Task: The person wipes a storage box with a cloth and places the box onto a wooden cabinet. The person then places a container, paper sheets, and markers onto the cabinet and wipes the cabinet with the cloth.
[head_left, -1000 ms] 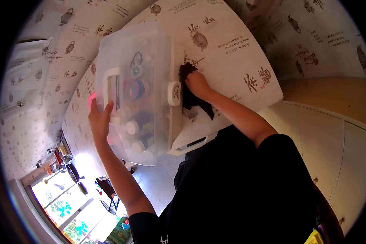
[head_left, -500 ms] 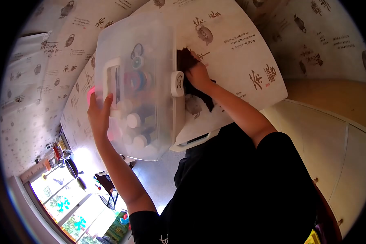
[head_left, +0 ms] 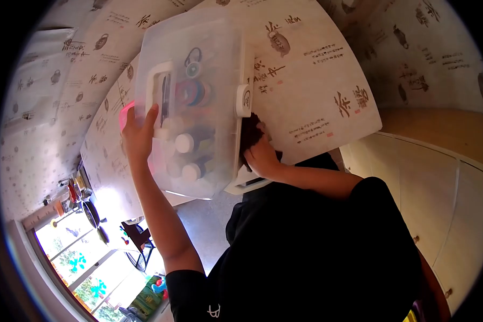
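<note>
A translucent plastic storage box (head_left: 220,129) with a white carry handle (head_left: 160,88) stands tilted on the table, bottles and tape rolls showing through its wall. My left hand (head_left: 138,137) grips its left side, thumb by the handle and fingers round the edge, near a pink part (head_left: 125,114). At the right side, below the white latch (head_left: 243,101), my right hand (head_left: 263,158) is closed round a bunched dark brown cloth (head_left: 248,131). The cloth is against or very near the box's side; exact contact is partly hidden.
A table (head_left: 316,80) covered in paper printed with teapots and characters lies under the box. White cabinets (head_left: 408,188) line the right. At lower left are a bright window (head_left: 75,263) and a dark pan (head_left: 90,213).
My right hand has moved the brown cloth down along the box's right side, toward my body. The box sits slightly further right and higher in view, with my left hand still on it.
</note>
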Action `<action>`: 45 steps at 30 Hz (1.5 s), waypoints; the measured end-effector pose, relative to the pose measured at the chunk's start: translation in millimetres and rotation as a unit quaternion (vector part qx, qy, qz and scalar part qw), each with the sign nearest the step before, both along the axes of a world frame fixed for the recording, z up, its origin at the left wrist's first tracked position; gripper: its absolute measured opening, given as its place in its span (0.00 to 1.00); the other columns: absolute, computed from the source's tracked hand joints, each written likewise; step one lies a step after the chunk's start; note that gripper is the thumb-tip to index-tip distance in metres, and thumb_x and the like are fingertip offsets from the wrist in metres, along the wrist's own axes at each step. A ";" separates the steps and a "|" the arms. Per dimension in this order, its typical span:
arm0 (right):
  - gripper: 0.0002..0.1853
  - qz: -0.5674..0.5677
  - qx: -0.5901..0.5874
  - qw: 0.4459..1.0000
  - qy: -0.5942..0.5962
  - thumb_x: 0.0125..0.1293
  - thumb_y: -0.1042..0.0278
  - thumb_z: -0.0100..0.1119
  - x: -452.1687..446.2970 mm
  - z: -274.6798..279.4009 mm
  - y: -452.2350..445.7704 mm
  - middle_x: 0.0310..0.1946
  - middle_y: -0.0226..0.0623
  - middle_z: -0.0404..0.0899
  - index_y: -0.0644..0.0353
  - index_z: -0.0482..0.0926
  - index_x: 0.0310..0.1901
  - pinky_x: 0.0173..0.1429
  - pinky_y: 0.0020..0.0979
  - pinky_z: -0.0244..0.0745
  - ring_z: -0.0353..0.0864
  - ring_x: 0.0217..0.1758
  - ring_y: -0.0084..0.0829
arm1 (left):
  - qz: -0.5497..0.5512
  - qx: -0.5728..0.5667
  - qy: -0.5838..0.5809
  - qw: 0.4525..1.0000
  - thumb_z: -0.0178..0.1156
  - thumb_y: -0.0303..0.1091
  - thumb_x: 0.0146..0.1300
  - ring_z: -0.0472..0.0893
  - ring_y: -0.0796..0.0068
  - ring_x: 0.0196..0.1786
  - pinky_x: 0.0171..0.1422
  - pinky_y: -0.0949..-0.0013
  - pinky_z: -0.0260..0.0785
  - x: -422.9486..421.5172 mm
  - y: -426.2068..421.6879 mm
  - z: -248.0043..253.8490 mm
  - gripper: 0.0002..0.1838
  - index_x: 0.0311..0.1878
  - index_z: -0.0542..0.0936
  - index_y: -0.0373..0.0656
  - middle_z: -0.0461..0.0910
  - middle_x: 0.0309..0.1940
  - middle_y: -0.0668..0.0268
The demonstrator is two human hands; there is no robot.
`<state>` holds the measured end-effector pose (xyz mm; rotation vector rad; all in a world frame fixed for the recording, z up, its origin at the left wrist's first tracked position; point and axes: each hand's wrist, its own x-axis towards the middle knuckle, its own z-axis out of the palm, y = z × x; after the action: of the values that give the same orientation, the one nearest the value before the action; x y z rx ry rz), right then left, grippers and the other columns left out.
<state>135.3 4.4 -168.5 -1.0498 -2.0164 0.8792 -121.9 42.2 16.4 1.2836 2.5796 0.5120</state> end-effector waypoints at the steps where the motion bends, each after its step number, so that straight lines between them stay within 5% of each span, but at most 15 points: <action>1: 0.21 0.002 -0.009 1.000 0.013 0.61 0.70 0.51 1.0 5.7 2.1 0.55 0.60 0.73 0.74 0.73 0.55 0.70 0.52 0.58 0.67 0.60 0.60 | -0.006 0.006 0.003 1.000 0.61 0.65 0.57 0.83 0.57 0.48 0.57 0.59 0.71 -0.9 -0.6 -0.5 0.39 0.61 0.77 0.42 0.84 0.45 0.54; 4: 0.20 0.008 -0.150 0.988 0.033 0.59 0.71 0.53 -2.1 0.4 -3.5 0.55 0.59 0.74 0.73 0.75 0.52 0.72 0.52 0.56 0.67 0.62 0.58 | -0.021 0.024 0.031 0.999 0.61 0.65 0.57 0.83 0.57 0.48 0.56 0.59 0.70 -5.6 1.6 -5.6 0.39 0.61 0.77 0.42 0.84 0.44 0.55; 8: 0.19 0.035 -0.108 0.993 0.012 0.59 0.70 0.55 7.4 6.1 -7.7 0.55 0.60 0.73 0.71 0.76 0.51 0.68 0.50 0.62 0.67 0.62 0.58 | -0.014 0.011 0.030 0.999 0.60 0.66 0.57 0.83 0.58 0.48 0.56 0.59 0.71 1.3 -0.9 1.0 0.40 0.62 0.76 0.42 0.84 0.43 0.55; 10: 0.20 0.017 -0.151 0.983 0.106 0.60 0.70 0.56 8.8 -7.3 -11.7 0.54 0.59 0.74 0.70 0.75 0.53 0.63 0.48 0.67 0.70 0.60 0.59 | -0.017 0.013 0.027 0.999 0.60 0.65 0.57 0.83 0.58 0.47 0.55 0.59 0.71 -0.4 -0.6 -0.4 0.40 0.62 0.76 0.41 0.84 0.42 0.54; 13: 0.20 -0.012 -0.079 0.993 0.088 0.61 0.71 0.57 10.2 -14.5 -4.4 0.54 0.56 0.74 0.67 0.75 0.55 0.58 0.47 0.72 0.72 0.58 0.58 | -0.013 0.016 0.011 1.000 0.61 0.65 0.57 0.83 0.59 0.46 0.54 0.60 0.71 4.7 -1.1 1.7 0.41 0.62 0.76 0.40 0.84 0.41 0.54; 17: 0.19 -0.030 -0.122 0.980 0.156 0.60 0.72 0.58 12.4 0.5 0.5 0.55 0.53 0.75 0.63 0.77 0.54 0.56 0.47 0.73 0.74 0.55 0.56 | -0.017 0.016 0.020 1.000 0.61 0.65 0.57 0.83 0.60 0.45 0.53 0.61 0.71 0.8 -1.1 0.6 0.41 0.62 0.76 0.39 0.84 0.41 0.54; 28: 0.12 0.012 0.076 0.997 -0.022 0.53 0.74 0.64 24.3 -18.4 13.8 0.48 0.48 0.81 0.63 0.83 0.41 0.55 0.42 0.77 0.79 0.56 0.48 | -0.003 0.008 0.029 1.000 0.61 0.68 0.55 0.82 0.57 0.51 0.60 0.59 0.69 -7.2 -0.8 -6.1 0.44 0.66 0.74 0.42 0.84 0.46 0.54; 45: 0.14 0.016 0.011 0.999 0.043 0.56 0.74 0.61 25.6 -2.2 22.5 0.47 0.51 0.80 0.64 0.80 0.46 0.54 0.43 0.76 0.78 0.55 0.50 | -0.016 0.021 0.017 1.000 0.62 0.67 0.55 0.82 0.58 0.51 0.61 0.61 0.68 -9.6 -0.1 -8.5 0.44 0.64 0.74 0.39 0.83 0.46 0.53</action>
<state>160.9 26.9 -170.8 -0.9551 -1.9718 0.9014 -131.5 42.1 7.9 1.3566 2.5834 0.5446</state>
